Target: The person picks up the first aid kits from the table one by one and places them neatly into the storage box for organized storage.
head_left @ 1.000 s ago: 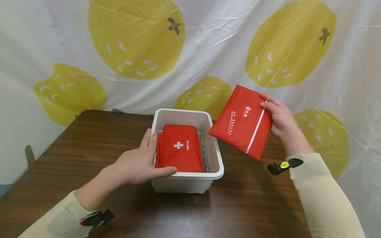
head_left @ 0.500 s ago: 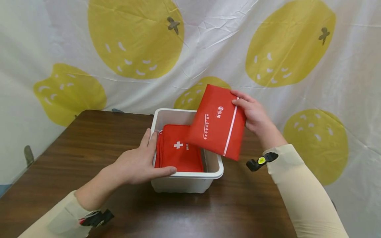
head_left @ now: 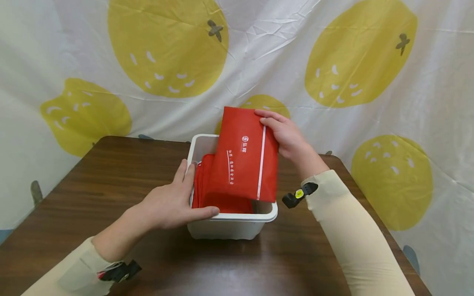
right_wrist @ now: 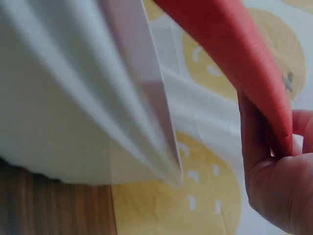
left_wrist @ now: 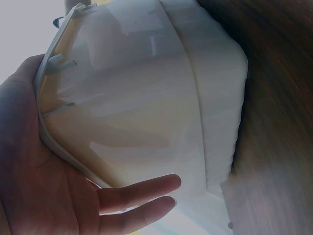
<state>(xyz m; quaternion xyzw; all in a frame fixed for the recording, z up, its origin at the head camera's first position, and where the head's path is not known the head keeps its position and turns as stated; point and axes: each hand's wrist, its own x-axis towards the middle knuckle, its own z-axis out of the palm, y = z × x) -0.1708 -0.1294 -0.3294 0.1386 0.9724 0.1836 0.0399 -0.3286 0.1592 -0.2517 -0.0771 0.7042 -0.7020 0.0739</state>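
Observation:
My right hand [head_left: 292, 139] pinches a flat red pouch [head_left: 246, 168] by its right edge, thumb on the printed face. White lettering and a white stripe mark that face. The pouch is tilted above a white plastic bin [head_left: 229, 228], covering much of its opening. Red first aid bags [head_left: 203, 181] lie inside, mostly hidden. My left hand [head_left: 168, 205] rests on the bin's near left corner, thumb along the front rim. In the left wrist view, two straight fingers [left_wrist: 142, 193] lie by the bin's outer wall. The right wrist view shows the pouch [right_wrist: 244, 63] between thumb and fingers.
The bin stands on a dark brown wooden table [head_left: 111, 181]. Behind the table hangs a white curtain [head_left: 266, 49] printed with yellow lemons. Black straps [head_left: 120, 271] circle both wrists over cream sleeves.
My right hand has carried the red pouch leftward, from right of the bin to over it, turning it more upright. The first aid bag's cross is now covered. My left hand stays put.

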